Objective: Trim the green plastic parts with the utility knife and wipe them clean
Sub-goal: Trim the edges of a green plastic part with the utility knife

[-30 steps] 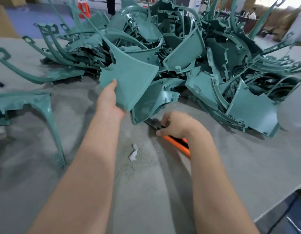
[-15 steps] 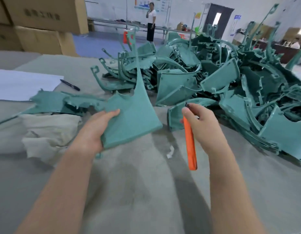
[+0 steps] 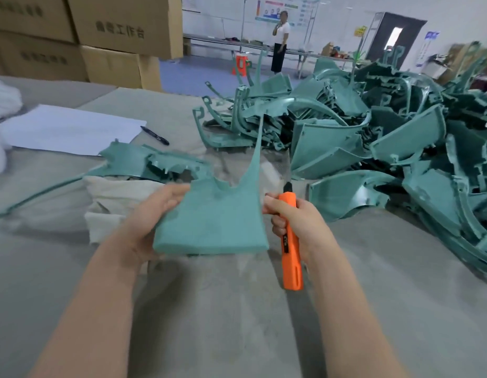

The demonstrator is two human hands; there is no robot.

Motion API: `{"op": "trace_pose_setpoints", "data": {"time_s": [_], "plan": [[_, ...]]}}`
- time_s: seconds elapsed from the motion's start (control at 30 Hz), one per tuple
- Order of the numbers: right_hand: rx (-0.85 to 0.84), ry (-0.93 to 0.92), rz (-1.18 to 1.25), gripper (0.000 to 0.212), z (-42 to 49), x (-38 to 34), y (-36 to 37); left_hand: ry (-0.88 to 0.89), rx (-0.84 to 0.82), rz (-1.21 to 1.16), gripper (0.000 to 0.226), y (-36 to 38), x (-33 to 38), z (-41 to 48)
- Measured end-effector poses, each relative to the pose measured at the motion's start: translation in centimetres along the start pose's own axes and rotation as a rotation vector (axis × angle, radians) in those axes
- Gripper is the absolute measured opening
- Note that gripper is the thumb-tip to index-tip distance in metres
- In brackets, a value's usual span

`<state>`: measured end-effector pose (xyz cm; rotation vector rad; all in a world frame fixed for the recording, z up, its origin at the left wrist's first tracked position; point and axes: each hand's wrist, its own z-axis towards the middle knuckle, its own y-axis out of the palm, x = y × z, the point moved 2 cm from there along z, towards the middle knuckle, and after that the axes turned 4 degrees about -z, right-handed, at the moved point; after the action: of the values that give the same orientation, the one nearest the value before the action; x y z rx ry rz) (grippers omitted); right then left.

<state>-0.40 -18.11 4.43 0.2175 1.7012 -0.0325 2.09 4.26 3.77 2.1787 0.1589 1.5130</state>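
My left hand (image 3: pixel 152 216) grips the green plastic part (image 3: pixel 217 222) by its left edge, thumb laid on top, the other fingers hidden underneath. The part is raised just above the table (image 3: pixel 237 323) in front of me. Its straight, wide edge faces me, and its thin prong points up toward 12 o'clock with a curved notch beside it. My right hand (image 3: pixel 299 227) is curled tight round the orange utility knife (image 3: pixel 292 268), black nose up, at 3 o'clock of the part (I cannot tell whether the blade is out). Only a narrow gap separates the knife from the part's right edge.

The pile of green parts (image 3: pixel 387 137) crowds the table from 1 to 3 o'clock, its nearest piece close to my right knuckles. At 10 o'clock a folded cloth (image 3: pixel 119 197) lies near my left hand, with another green part (image 3: pixel 155 165) lying across its far edge. Further out, between 10 and 11 o'clock, is a white sheet (image 3: pixel 70 129) with a pen (image 3: pixel 154 135) just beside its right corner. Bare grey table spreads toward 6 o'clock under both forearms.
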Motion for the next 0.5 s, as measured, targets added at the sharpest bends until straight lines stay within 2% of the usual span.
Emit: {"op": "trace_pose_setpoints", "data": {"time_s": [0.07,0.1,0.17,0.27,0.33,0.4,0.5], "plan": [[-0.03,0.001,0.046,0.01,-0.2,-0.3,0.2,0.015,-0.058,-0.104,0.04,0.6,0.1,0.0],[-0.043,0.006,0.039,0.016,-0.4,-0.4,0.4,0.013,-0.059,-0.11,0.037,1.0,-0.1,0.0],[-0.045,0.026,-0.002,0.021,-0.8,-0.5,0.7,-0.018,-0.029,-0.052,0.038,1.4,-0.7,0.1],[-0.028,0.021,-0.032,0.011,-1.3,-0.6,0.4,-0.071,-0.034,0.121,0.04,1.6,-1.2,-0.1],[-0.023,-0.004,-0.14,0.018,-1.5,-0.8,0.0,-0.04,-0.04,0.21,0.043,1.7,-0.9,-0.1],[-0.021,-0.034,-0.259,0.016,-1.6,-1.1,-0.5,0.059,0.076,0.367,0.042,2.1,-0.6,-0.2],[-0.019,-0.084,-0.326,0.018,-1.7,-1.6,-0.5,0.332,0.368,0.902,0.039,2.9,-0.1,-0.4]]}}
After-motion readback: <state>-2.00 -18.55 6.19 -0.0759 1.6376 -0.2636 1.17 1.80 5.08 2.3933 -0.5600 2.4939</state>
